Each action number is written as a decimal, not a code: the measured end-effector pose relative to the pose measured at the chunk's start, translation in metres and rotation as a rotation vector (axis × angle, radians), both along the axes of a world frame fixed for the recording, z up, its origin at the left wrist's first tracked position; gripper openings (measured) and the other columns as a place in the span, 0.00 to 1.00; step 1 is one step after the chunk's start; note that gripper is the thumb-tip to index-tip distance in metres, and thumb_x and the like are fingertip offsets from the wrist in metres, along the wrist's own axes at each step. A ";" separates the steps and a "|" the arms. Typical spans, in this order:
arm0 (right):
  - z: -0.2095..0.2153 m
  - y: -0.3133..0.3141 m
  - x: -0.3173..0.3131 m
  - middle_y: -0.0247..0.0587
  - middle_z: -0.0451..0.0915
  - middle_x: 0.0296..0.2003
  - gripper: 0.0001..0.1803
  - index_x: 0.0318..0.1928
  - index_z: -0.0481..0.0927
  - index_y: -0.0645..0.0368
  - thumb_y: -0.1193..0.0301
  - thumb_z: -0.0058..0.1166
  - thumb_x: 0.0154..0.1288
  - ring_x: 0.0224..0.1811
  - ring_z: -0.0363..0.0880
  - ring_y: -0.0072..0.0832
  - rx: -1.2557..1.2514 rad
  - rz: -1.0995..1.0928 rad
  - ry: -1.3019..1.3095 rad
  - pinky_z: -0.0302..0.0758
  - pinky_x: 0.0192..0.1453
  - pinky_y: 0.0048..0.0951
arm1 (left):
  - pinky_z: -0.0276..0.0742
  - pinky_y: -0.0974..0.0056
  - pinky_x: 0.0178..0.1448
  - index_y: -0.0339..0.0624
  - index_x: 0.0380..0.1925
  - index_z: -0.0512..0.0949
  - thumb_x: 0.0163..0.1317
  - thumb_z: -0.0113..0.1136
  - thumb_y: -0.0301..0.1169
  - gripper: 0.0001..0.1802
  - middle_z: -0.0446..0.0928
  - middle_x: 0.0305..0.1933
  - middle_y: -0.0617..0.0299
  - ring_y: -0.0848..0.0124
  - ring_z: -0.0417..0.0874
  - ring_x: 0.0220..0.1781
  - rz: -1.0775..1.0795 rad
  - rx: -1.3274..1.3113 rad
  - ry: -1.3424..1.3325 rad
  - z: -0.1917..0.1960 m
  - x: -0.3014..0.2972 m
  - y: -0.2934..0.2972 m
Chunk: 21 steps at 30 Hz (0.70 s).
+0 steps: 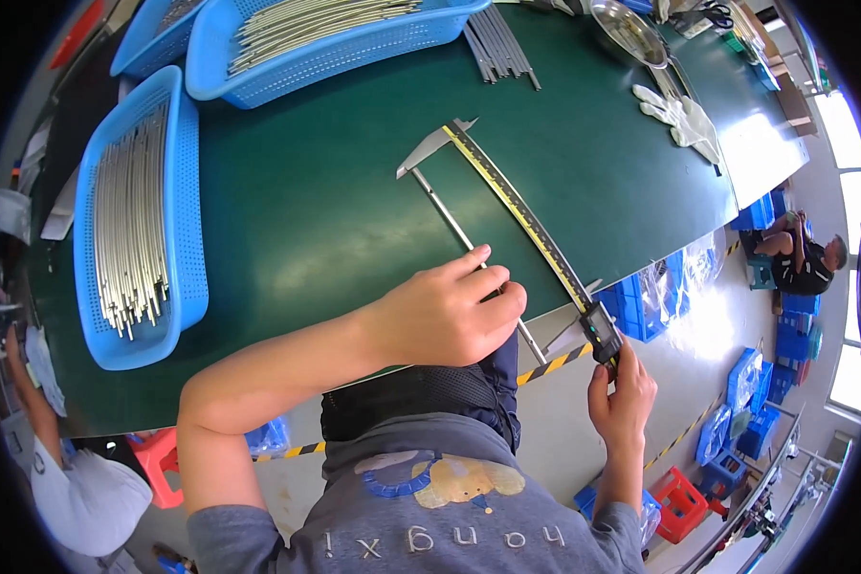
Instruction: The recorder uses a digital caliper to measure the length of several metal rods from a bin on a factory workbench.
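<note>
My left hand [459, 311] is closed around a thin metal rod [444, 209], which slants from the table toward my lap. Running beside the rod is a long digital caliper [518, 212] with a yellow scale. Its fixed jaw lies by the rod's far end, and the sliding jaw sits near the rod's close end; whether both jaws touch cannot be made out. My right hand [625, 390] grips the caliper at its dark display unit [601, 333], just past the table's front edge.
A blue basket [189, 268] of metal rods stands at left, another basket [287, 88] at the back. Grey rods [499, 46] lie beside it. A white glove [681, 120] and metal bowl [628, 33] rest at back right. Blue crates [625, 304] sit below the table's right edge.
</note>
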State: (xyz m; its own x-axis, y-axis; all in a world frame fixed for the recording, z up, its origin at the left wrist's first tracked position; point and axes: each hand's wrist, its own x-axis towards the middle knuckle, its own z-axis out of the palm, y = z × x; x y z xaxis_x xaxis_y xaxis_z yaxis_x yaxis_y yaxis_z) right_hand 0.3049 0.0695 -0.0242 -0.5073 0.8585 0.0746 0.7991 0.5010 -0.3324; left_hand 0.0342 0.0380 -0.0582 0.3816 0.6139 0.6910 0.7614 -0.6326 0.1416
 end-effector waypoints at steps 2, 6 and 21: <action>0.001 0.001 0.000 0.39 0.74 0.21 0.26 0.54 0.72 0.65 0.75 0.52 0.50 0.20 0.75 0.31 -0.008 0.010 0.010 0.71 0.26 0.30 | 0.80 0.52 0.50 0.37 0.19 0.76 0.48 0.59 0.30 0.07 0.71 0.33 0.61 0.66 0.74 0.37 0.019 0.003 0.010 0.000 0.000 0.000; 0.000 0.001 0.002 0.41 0.76 0.24 0.28 0.56 0.71 0.64 0.76 0.52 0.50 0.22 0.76 0.29 -0.038 0.012 0.034 0.72 0.27 0.29 | 0.79 0.53 0.51 0.38 0.19 0.76 0.48 0.60 0.31 0.07 0.70 0.31 0.61 0.66 0.74 0.36 0.028 -0.009 0.011 -0.002 0.000 0.000; 0.000 -0.001 0.002 0.43 0.77 0.26 0.30 0.58 0.68 0.66 0.78 0.51 0.50 0.22 0.76 0.34 -0.021 0.036 0.039 0.71 0.27 0.30 | 0.78 0.56 0.50 0.39 0.17 0.73 0.44 0.57 0.27 0.05 0.65 0.24 0.62 0.67 0.72 0.31 0.048 -0.054 -0.003 0.002 -0.001 0.004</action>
